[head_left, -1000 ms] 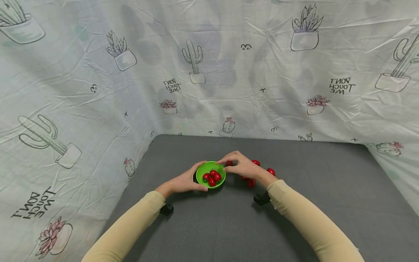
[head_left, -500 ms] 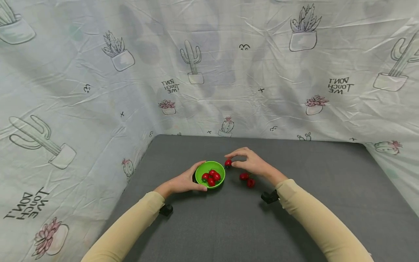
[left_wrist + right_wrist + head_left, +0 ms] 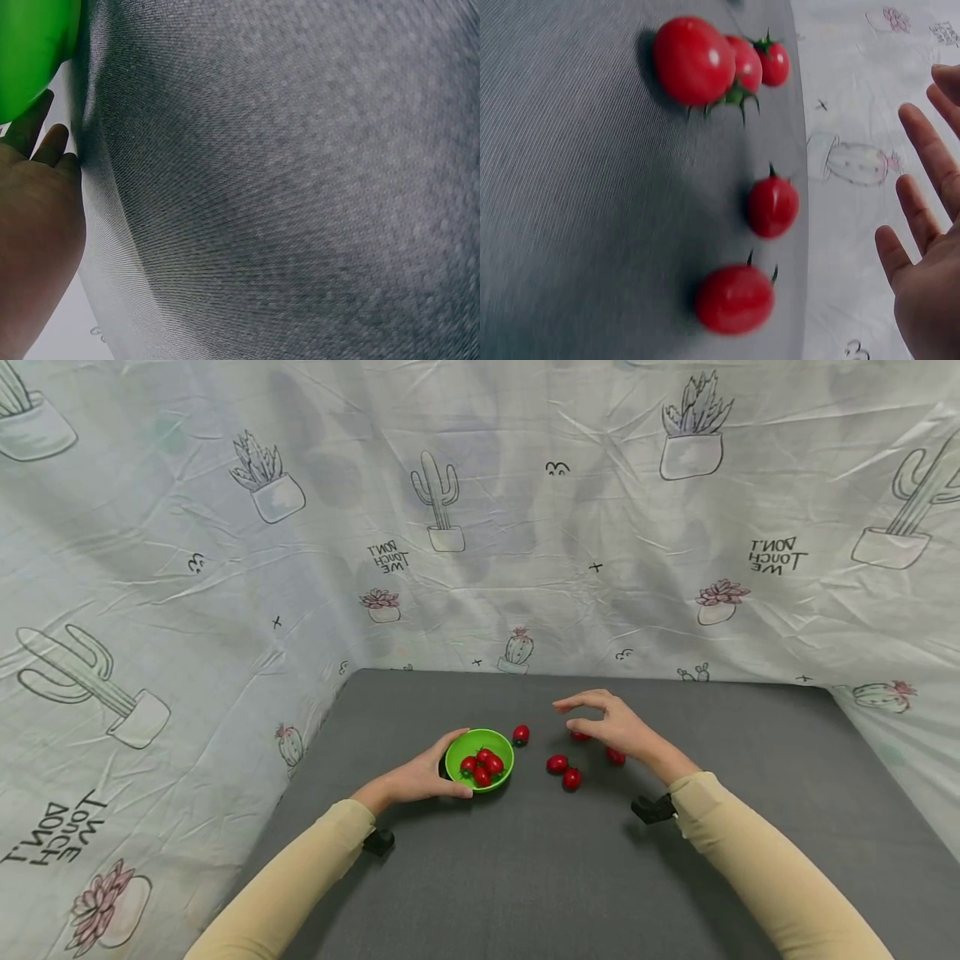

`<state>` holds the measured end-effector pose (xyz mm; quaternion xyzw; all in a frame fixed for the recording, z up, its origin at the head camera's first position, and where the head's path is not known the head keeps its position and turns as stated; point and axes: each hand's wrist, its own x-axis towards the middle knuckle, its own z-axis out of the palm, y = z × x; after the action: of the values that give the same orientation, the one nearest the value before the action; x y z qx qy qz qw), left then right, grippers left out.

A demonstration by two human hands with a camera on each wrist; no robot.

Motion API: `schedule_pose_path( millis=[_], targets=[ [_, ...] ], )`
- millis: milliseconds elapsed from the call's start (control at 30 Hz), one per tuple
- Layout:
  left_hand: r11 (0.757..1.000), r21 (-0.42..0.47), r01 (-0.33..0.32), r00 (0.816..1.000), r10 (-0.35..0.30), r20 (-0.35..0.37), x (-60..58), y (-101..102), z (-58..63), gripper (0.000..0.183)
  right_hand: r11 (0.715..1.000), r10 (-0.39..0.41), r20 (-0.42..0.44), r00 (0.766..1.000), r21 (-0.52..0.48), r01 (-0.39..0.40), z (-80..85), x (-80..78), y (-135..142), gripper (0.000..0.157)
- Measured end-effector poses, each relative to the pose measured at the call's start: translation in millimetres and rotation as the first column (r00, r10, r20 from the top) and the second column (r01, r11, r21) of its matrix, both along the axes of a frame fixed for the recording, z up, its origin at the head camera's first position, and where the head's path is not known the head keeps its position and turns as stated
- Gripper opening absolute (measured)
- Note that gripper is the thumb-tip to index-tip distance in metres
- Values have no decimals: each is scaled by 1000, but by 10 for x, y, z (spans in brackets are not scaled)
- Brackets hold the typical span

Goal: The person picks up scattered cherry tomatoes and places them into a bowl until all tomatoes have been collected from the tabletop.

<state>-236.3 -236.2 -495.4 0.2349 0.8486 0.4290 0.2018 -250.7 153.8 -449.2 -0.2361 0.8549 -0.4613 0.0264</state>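
A bright green bowl [image 3: 480, 786] stands on the table with several small red tomatoes [image 3: 483, 766] inside. My left hand [image 3: 422, 778] grips it from the left, thumb at the near rim and fingers round the far side; the left wrist view catches only the bowl's green wall [image 3: 30, 52]. To the right, my right hand [image 3: 617, 727] hovers with fingers spread and nothing held. One tomato [image 3: 578, 735] lies partly hidden behind it and another [image 3: 615, 756] just below. Both show nearest in the right wrist view, a tomato [image 3: 772, 206] and a lower tomato [image 3: 735, 298] with green stems.
A single tomato [image 3: 521, 734] lies just right of the bowl. Two more, a left tomato [image 3: 557, 764] and a right tomato [image 3: 572, 778], lie close together farther right. The dark grey table [image 3: 495, 877] ends at a cactus-printed cloth [image 3: 480, 602] behind and on the left.
My right hand has moved away from the bowl to the right, past the tomato beside it, uncovering tomatoes on the table. The left hand stays on the bowl.
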Motion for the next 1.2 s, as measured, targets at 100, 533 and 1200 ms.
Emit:
schedule_pose_path(
  millis=[100, 533, 1200],
  targets=[
    [1000, 0, 3, 1000, -3, -1, 0, -9, -7, 110, 1000, -21, 14, 1000, 5, 21, 6, 38, 91, 40],
    [1000, -2, 9, 1000, -9, -3, 12, -39, -10, 109, 992, -117, -18, 993, 54, 118, -53, 191, 303, 42],
    [1000, -13, 11, 1000, -11, 11, 2, -18, 77, 109, 967, -215, -125, 968, 111, 229, -168, 358, 536, 46]
  ],
)
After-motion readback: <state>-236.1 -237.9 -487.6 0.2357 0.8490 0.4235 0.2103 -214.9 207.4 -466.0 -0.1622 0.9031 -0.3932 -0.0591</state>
